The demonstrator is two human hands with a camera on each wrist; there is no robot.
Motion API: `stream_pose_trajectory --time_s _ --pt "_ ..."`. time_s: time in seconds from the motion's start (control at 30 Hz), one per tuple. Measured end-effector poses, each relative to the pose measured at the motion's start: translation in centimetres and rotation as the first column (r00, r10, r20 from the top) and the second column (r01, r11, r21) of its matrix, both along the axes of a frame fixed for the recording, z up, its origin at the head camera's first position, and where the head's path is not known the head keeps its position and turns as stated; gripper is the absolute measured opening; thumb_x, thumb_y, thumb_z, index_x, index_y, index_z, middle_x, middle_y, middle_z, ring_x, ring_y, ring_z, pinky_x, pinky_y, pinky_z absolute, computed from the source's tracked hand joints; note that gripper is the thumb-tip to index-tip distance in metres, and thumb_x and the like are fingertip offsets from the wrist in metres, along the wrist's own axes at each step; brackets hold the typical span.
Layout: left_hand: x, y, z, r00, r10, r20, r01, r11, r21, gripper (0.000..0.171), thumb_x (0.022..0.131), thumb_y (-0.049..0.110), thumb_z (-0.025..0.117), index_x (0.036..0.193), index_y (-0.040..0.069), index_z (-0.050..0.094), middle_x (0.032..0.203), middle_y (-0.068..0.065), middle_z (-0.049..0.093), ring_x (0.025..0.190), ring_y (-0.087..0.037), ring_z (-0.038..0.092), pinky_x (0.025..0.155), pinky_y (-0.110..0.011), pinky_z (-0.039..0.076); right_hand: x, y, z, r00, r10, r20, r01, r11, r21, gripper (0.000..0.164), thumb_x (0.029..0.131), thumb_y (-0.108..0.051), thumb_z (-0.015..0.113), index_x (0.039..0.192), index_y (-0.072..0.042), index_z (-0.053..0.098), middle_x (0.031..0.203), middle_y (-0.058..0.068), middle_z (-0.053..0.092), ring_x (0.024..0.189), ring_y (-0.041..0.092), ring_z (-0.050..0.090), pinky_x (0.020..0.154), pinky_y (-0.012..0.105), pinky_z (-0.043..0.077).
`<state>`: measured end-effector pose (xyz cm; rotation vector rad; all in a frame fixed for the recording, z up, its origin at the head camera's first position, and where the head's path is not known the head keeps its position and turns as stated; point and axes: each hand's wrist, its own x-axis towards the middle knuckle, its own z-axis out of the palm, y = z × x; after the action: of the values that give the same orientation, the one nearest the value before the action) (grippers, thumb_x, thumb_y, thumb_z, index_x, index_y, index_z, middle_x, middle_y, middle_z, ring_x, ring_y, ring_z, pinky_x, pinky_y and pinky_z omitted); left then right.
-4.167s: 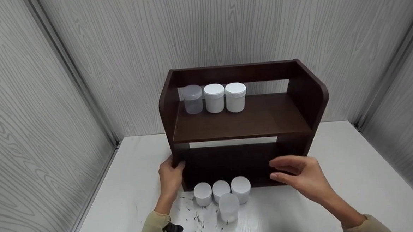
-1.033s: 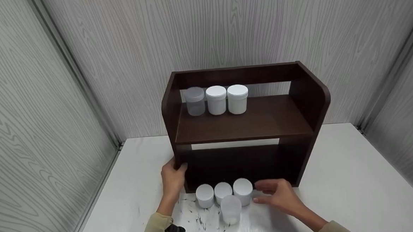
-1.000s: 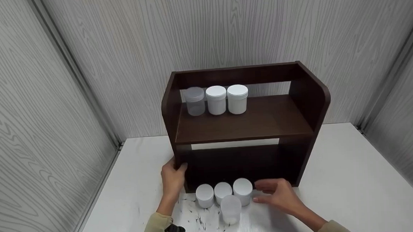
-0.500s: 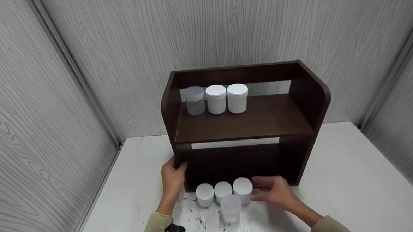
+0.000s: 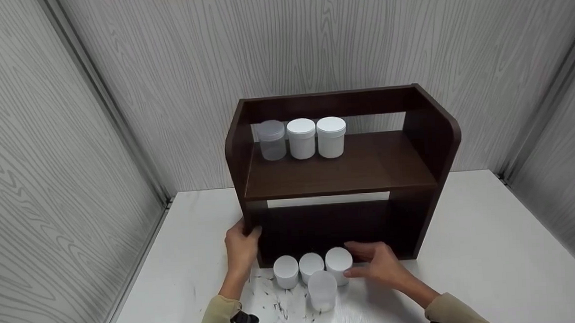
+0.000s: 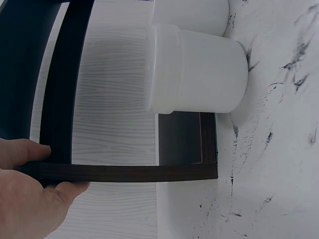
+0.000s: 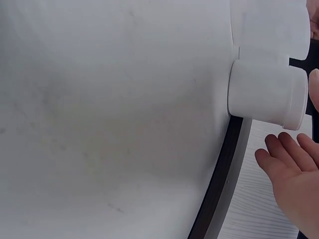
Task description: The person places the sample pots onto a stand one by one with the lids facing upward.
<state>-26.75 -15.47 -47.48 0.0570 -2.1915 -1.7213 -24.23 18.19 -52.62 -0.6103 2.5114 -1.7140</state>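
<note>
A dark brown two-tier shelf [image 5: 337,171] stands on the white table. My left hand [image 5: 241,247] grips the edge of its left side panel, thumb on one face and fingers on the other, plain in the left wrist view. My right hand [image 5: 379,265] is at the right side of a white lidded jar [image 5: 338,262], thumb in front and fingers behind. In the right wrist view the fingers [image 7: 286,154] are fairly straight, with a gap between them and that jar. Two more white jars, a left one [image 5: 286,270] and a middle one [image 5: 311,263], stand in the same row.
A translucent jar [image 5: 322,292] stands in front of the row. On the upper shelf are a clear jar [image 5: 272,142] and two white jars [image 5: 301,141]. Dark marks [image 5: 278,312] streak the table. Grey wood-grain walls [image 5: 116,91] enclose it.
My right hand has come down and leftward from in front of the lower shelf's right part to the right-hand jar, and edged closer around it. My left hand keeps its hold on the shelf.
</note>
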Motion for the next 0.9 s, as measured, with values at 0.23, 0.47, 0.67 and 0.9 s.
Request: stream_pose_trajectory --time_s 0.23,0.47,0.67,0.9 --pt "-0.08 -0.01 -0.13 1.0 -0.015 -0.001 0.015 1.0 0.012 0.043 0.099 0.002 0.063 0.139 -0.013 0.059 0.132 -0.028 0.066 0.126 -0.041 0.062 0.106 -0.051 0.049 -0.4 -0.27 -0.16 0.999 0.023 0.027 -0.022 1.0 -0.017 0.072 0.082 -0.018 0.094 0.142 0.007 0.062 0.143 0.025 0.061 0.128 0.042 0.061 0.104 0.045 0.052" --pt "-0.08 -0.1 -0.19 1.0 -0.026 0.006 0.026 1.0 0.015 0.042 0.1 0.002 0.062 0.139 -0.012 0.059 0.133 -0.027 0.066 0.127 -0.04 0.062 0.107 -0.051 0.049 -0.71 -0.33 -0.38 0.996 0.05 0.068 -0.046 0.998 -0.048 0.074 0.082 -0.016 0.093 0.143 0.008 0.059 0.146 0.028 0.057 0.133 0.043 0.057 0.104 0.043 0.051" --pt "-0.09 -0.1 -0.12 1.0 -0.025 0.004 0.025 0.999 0.023 0.043 0.1 0.002 0.062 0.14 -0.013 0.058 0.134 -0.028 0.065 0.129 -0.04 0.061 0.108 -0.051 0.048 -0.69 -0.49 -0.29 0.996 0.056 0.069 -0.052 0.997 -0.058 0.075 0.081 -0.013 0.093 0.143 0.011 0.058 0.144 0.03 0.057 0.131 0.044 0.058 0.103 0.044 0.052" --pt "-0.04 -0.16 -0.19 1.0 -0.019 0.01 0.019 1.0 0.012 0.043 0.1 0.003 0.062 0.14 -0.014 0.058 0.134 -0.03 0.064 0.128 -0.041 0.061 0.108 -0.052 0.048 -0.47 -0.74 -0.2 0.996 0.053 0.068 -0.047 0.994 -0.097 0.071 0.081 -0.007 0.092 0.14 0.013 0.059 0.14 0.03 0.06 0.128 0.043 0.061 0.101 0.044 0.053"
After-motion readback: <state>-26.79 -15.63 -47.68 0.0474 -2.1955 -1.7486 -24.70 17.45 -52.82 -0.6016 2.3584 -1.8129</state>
